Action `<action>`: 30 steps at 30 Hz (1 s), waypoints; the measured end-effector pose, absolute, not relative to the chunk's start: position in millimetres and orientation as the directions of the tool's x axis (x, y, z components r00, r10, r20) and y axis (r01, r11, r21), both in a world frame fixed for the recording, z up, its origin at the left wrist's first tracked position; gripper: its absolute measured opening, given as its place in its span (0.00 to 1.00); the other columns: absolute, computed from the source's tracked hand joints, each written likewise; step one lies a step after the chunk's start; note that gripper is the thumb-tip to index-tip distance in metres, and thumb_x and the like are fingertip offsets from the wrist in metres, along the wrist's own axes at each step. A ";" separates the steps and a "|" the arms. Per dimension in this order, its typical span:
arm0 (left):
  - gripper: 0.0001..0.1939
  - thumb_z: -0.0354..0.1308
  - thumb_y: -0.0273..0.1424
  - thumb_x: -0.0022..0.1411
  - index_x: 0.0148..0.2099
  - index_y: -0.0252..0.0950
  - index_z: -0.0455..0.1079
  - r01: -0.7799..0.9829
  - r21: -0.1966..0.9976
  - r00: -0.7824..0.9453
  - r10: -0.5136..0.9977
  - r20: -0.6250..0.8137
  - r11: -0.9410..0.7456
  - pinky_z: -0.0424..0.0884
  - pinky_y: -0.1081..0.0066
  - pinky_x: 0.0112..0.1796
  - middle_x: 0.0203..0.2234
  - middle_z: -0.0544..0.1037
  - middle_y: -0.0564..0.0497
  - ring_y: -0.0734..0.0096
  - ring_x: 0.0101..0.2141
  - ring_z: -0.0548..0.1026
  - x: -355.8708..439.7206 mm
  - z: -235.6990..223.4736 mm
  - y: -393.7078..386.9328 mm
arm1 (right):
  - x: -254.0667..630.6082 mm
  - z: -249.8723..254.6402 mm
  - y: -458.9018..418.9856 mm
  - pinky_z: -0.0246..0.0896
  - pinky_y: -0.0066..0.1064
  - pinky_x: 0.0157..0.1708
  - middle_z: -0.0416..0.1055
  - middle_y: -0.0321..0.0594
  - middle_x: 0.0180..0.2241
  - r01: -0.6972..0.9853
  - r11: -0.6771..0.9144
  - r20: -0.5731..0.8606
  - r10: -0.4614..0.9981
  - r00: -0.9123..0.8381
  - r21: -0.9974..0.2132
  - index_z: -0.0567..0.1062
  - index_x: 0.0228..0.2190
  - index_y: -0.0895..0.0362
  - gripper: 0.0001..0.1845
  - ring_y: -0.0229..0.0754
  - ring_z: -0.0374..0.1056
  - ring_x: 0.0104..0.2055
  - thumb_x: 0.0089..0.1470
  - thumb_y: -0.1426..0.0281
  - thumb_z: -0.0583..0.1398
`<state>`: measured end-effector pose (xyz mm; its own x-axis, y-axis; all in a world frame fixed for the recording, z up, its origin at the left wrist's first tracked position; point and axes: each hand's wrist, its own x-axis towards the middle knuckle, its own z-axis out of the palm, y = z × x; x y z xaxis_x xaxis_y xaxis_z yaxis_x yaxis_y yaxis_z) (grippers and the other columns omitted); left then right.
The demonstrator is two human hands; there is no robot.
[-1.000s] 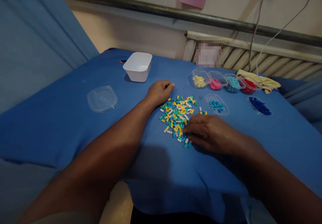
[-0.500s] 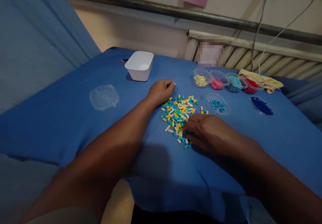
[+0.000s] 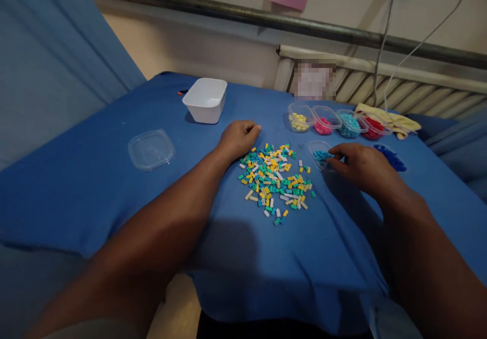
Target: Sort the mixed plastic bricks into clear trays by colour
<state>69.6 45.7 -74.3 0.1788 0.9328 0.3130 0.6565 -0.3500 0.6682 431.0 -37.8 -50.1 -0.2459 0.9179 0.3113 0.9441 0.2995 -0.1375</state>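
A loose pile of small toy bricks [image 3: 272, 176] in yellow, white, green, blue and beige lies on the blue cloth. At the pile's far left edge rests my left hand [image 3: 240, 137], its fingers curled in and nothing visible in them. My right hand [image 3: 359, 165] is over the right edge of a shallow clear tray [image 3: 312, 147]. Blue bricks [image 3: 321, 155] lie inside that tray. Thumb and forefinger are pinched at a blue brick there, partly hidden by the fingertips.
Behind stand clear tubs of yellow bricks [image 3: 299, 122], pink bricks [image 3: 322, 126], light blue bricks [image 3: 349, 125] and red bricks [image 3: 373, 128]. Dark blue pieces [image 3: 391, 157] lie beyond my right hand. A white bin [image 3: 204, 109] and clear lid [image 3: 151, 149] are left.
My right hand has moved right and away from me, from the pile's right side to the tray of blue bricks. Bricks it covered now show. My left hand stays at the pile's edge.
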 end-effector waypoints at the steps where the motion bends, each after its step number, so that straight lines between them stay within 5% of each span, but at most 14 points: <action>1: 0.22 0.55 0.42 0.75 0.28 0.38 0.66 0.654 0.670 0.179 0.933 0.313 -0.350 0.51 0.62 0.31 0.22 0.67 0.53 0.66 0.27 0.64 69.6 -74.2 45.6 | 430.2 -50.8 -38.2 0.68 0.43 0.36 0.86 0.48 0.40 0.944 0.300 0.327 0.913 -0.243 -0.137 0.87 0.46 0.55 0.16 0.55 0.80 0.37 0.63 0.61 0.64; 5: 0.22 0.55 0.42 0.75 0.28 0.39 0.64 0.655 0.670 0.174 0.933 0.315 -0.349 0.50 0.61 0.31 0.21 0.65 0.53 0.67 0.27 0.63 70.1 -74.6 45.9 | 400.8 -38.9 -56.2 0.72 0.44 0.42 0.86 0.48 0.43 0.826 0.502 0.427 0.825 -0.370 -0.255 0.86 0.45 0.53 0.12 0.54 0.81 0.42 0.67 0.64 0.64; 8: 0.23 0.55 0.42 0.75 0.27 0.39 0.63 0.658 0.661 0.185 0.928 0.323 -0.361 0.50 0.61 0.31 0.21 0.63 0.53 0.67 0.26 0.62 70.4 -76.0 47.0 | 365.6 -26.2 -81.1 0.74 0.40 0.45 0.85 0.43 0.43 0.483 0.747 0.316 0.644 -0.697 -0.457 0.85 0.47 0.50 0.09 0.48 0.80 0.44 0.73 0.65 0.63; 12: 0.22 0.55 0.42 0.75 0.28 0.38 0.65 0.654 0.664 0.174 0.926 0.334 -0.362 0.49 0.62 0.31 0.21 0.65 0.53 0.67 0.26 0.63 70.9 -78.3 48.1 | 334.0 -21.5 -105.9 0.72 0.36 0.46 0.83 0.43 0.41 0.240 0.804 0.224 0.414 -0.882 -0.544 0.82 0.46 0.55 0.09 0.44 0.78 0.43 0.76 0.64 0.63; 21: 0.23 0.56 0.42 0.75 0.27 0.39 0.62 0.639 0.677 0.173 0.926 0.336 -0.365 0.47 0.62 0.31 0.21 0.62 0.54 0.67 0.26 0.61 71.7 -76.6 45.7 | 331.0 -21.0 -111.1 0.62 0.36 0.40 0.78 0.41 0.37 0.414 0.840 0.006 0.444 -0.896 -0.351 0.81 0.41 0.56 0.11 0.44 0.72 0.38 0.76 0.68 0.60; 30: 0.23 0.55 0.42 0.76 0.27 0.39 0.61 0.646 0.666 0.182 0.922 0.342 -0.375 0.49 0.61 0.31 0.20 0.62 0.54 0.67 0.26 0.62 71.9 -75.7 44.0 | 336.6 -18.0 -111.5 0.60 0.35 0.40 0.79 0.41 0.41 0.433 0.818 -0.018 0.461 -0.887 -0.379 0.81 0.44 0.54 0.10 0.43 0.72 0.40 0.76 0.69 0.59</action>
<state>71.9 44.0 -75.7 0.1819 0.9218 0.3422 0.6455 -0.3745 0.6656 336.6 -111.5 -18.0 -0.8872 0.4610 -0.0183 0.4329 0.8181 -0.3785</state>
